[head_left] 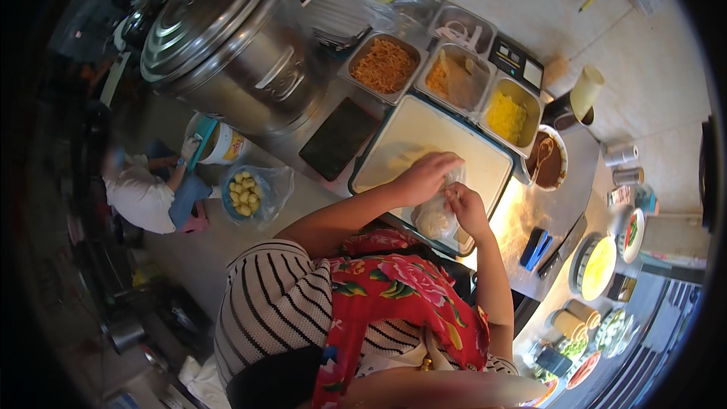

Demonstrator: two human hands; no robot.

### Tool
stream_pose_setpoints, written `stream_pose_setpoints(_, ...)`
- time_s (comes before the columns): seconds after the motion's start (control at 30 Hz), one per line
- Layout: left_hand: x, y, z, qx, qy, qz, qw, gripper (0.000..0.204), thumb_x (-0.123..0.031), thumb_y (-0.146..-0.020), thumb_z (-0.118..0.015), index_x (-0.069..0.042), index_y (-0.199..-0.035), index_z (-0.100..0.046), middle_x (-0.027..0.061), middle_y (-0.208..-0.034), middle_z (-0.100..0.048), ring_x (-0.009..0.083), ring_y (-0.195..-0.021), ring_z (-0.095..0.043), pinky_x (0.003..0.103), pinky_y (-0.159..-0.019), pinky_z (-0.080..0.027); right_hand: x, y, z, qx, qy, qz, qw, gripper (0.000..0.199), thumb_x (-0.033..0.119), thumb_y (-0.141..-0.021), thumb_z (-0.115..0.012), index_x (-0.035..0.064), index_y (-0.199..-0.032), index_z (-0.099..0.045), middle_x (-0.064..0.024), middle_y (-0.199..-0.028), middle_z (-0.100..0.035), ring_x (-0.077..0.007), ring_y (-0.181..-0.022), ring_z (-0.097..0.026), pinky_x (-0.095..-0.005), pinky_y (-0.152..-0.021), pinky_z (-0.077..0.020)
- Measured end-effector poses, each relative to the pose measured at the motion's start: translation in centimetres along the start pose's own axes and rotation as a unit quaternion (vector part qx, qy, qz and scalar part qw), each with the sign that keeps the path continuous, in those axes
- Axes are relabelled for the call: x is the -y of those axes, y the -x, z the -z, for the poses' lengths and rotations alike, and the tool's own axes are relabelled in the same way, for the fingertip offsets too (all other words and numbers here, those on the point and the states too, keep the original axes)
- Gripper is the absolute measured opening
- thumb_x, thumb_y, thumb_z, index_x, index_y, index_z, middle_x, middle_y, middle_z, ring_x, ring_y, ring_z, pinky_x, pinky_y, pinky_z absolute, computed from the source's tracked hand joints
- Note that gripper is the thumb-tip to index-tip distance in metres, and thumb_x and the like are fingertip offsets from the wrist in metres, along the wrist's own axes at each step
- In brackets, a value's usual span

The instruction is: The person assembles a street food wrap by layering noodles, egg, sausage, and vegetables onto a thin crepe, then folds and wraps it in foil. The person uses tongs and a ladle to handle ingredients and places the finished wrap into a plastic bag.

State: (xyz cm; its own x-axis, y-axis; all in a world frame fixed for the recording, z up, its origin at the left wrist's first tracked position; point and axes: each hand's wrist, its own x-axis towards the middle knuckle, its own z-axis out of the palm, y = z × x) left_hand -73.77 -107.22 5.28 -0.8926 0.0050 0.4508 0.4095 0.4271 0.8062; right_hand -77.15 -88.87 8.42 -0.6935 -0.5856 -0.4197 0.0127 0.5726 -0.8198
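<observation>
A clear plastic bag (433,218) with a pale lump of food inside rests over the near edge of the cream cutting board (390,132). My left hand (430,176) is closed around the bag's upper part, its fingers bent over the plastic. Just to the right, my right hand (468,208) pinches the bag's neck between thumb and fingers. The two hands are close together, and the exact grip of the left fingertips is partly hidden.
Steel trays hold orange shreds (384,66) and yellow shreds (506,116). A bowl of brown sauce (547,157) stands right of them. A large steel pot (227,45) is at far left; a knife (562,246) lies at right. Another person (151,193) sits at left near peeled potatoes (245,194).
</observation>
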Motion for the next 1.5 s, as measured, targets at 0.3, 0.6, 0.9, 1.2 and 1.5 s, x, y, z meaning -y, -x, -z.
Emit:
stream_pose_setpoints(0.3,-1.0,2.8,1.3,0.237,-0.058,0.006,0.97,0.015,-0.016,-0.091,-0.06,-0.002,-0.093,-0.067,0.0184,-0.114,-0.063,0.0367,-0.109,-0.06,0.044,-0.098,-0.045,-0.8,0.1,1.6,0.023,-0.298,-0.114,0.947,0.015,0.015,-0.102,-0.056,0.0032,-0.109,-0.062,-0.0089,-0.085,-0.069,-0.0135,-0.073,-0.066,-0.0243,-0.066,-0.0536)
stream_pose_setpoints(0.6,1.5,4.7,-2.3,0.17,0.205,0.199,0.943,0.018,-0.02,-0.092,-0.061,-0.005,-0.095,-0.069,0.0138,-0.099,-0.07,0.0292,-0.096,-0.065,0.039,-0.083,-0.05,-1.5,3.1,-1.5,-0.134,0.329,0.302,0.885,0.014,-0.003,-0.078,-0.066,0.0027,-0.09,-0.062,-0.0132,-0.085,-0.062,-0.0329,-0.08,-0.06,-0.0396,-0.074,-0.0494)
stream_pose_setpoints(0.9,1.7,3.9,-2.1,0.178,-0.229,0.02,0.957,0.014,-0.02,-0.082,-0.062,-0.015,-0.088,-0.073,0.0057,-0.092,-0.067,0.0251,-0.096,-0.064,0.044,-0.082,-0.046,-0.7,4.2,-2.7,-0.193,0.291,0.271,0.897,0.006,-0.001,-0.084,-0.068,0.001,-0.089,-0.065,-0.0111,-0.086,-0.054,-0.0267,-0.075,-0.055,-0.0355,-0.069,-0.0475)
stream_pose_setpoints(1.2,0.5,4.9,4.0,0.025,-0.128,-0.069,0.989,0.012,-0.019,-0.083,-0.06,-0.01,-0.077,-0.063,0.0092,-0.085,-0.063,0.028,-0.088,-0.062,0.046,-0.076,-0.047,1.0,7.1,-3.3,-0.205,0.262,0.157,0.93,0.029,0.004,-0.093,-0.063,0.006,-0.121,-0.063,-0.0096,-0.098,-0.061,-0.0198,-0.075,-0.059,-0.0317,-0.063,-0.0488)
stream_pose_setpoints(1.5,14.8,-9.3,23.6,-0.204,-0.367,0.138,0.897,0.009,-0.009,-0.086,-0.061,-0.005,-0.093,-0.064,0.0154,-0.094,-0.065,0.0356,-0.094,-0.062,0.046,-0.082,-0.05,3.3,6.9,-5.2,-0.249,0.19,0.027,0.949,0.03,0.003,-0.093,-0.062,0.0047,-0.123,-0.062,-0.009,-0.098,-0.062,-0.0175,-0.077,-0.062,-0.0293,-0.064,-0.0508)
